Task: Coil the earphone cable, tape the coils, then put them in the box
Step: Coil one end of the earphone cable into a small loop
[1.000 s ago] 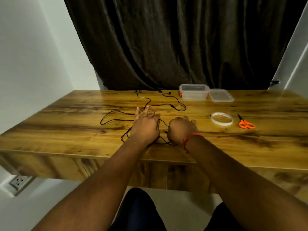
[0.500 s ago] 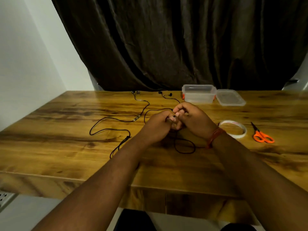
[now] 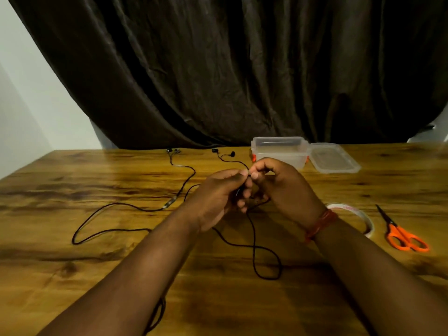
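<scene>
Head view: both hands have lifted off the wooden counter (image 3: 72, 263) since a second ago, when they lay flat on the cable. Now the left hand (image 3: 218, 197) and right hand (image 3: 283, 187) meet above it, each pinching one thin black earphone cable (image 3: 253, 241) between the fingertips. That looks like the first loop being formed, so coiling has barely begun; most of the cable trails loose across the counter.

By count: two earphone sets, their earbud pairs (image 3: 172, 150) and (image 3: 223, 152) near the far edge. One clear plastic box (image 3: 278, 151), open, with one clear lid (image 3: 333, 161) beside it. One roll of clear tape (image 3: 361, 217) and one pair of orange-handled scissors (image 3: 402, 236), both untouched by the right forearm.
</scene>
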Demonstrator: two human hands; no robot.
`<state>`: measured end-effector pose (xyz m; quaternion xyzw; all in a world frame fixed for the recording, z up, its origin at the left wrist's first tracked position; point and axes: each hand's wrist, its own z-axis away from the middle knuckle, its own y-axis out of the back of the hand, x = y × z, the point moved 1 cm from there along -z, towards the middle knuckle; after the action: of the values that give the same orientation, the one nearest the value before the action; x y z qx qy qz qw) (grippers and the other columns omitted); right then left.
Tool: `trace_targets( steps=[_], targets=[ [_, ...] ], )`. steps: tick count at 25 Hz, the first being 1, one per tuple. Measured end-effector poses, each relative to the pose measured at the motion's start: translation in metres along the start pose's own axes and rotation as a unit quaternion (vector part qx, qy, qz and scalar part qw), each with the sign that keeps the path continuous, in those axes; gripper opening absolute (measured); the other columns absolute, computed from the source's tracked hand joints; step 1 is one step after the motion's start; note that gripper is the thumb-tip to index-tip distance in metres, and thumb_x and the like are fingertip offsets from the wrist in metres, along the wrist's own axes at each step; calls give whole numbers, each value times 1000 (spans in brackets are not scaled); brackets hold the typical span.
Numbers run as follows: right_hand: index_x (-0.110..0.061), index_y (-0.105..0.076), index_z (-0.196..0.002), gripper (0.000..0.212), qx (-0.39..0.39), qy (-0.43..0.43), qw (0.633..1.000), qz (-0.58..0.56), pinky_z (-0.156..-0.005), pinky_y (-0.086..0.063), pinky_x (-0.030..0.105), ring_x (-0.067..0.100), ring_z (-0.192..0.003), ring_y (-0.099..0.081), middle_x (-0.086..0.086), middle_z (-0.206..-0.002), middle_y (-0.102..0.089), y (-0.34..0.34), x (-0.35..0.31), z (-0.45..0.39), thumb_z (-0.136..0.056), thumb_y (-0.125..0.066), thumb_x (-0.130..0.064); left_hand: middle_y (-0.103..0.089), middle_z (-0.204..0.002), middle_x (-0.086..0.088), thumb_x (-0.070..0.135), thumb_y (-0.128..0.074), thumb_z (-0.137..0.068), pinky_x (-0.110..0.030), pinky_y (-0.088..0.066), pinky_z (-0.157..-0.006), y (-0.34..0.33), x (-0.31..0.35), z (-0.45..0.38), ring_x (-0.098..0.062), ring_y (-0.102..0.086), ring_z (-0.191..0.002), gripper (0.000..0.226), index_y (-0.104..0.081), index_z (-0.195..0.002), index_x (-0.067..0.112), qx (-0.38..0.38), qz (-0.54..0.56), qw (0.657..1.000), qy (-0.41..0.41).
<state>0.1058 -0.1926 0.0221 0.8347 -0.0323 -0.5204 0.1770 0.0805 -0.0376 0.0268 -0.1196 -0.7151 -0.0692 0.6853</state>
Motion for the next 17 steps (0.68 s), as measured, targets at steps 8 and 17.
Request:
trace_targets(
  steps=[8,17],
  targets=[
    [1,-61,-105,19,14,-162,931,-328,-61,-55,29,13,-62,-58,20,-90,-57,-17,2,10,-98,-43,1,-54,-63,2,14,-42,-102,-21,-53,-53,-4,4,7,-5,-50,-51,22,-62,-104,5,34,175,981,-71],
    [-11,-59,-84,21,-60,-85,995,-5,-41,-35,22,4,-43,-42,-6,-59,-51,-33,-13,34,-100,-46,-13,-73,-93,-17,6,-37,-103,-38,-58,-87,-10,9,10,-26,-72,-92,23,-58,-96,-1,38,249,959,-129]
  ],
)
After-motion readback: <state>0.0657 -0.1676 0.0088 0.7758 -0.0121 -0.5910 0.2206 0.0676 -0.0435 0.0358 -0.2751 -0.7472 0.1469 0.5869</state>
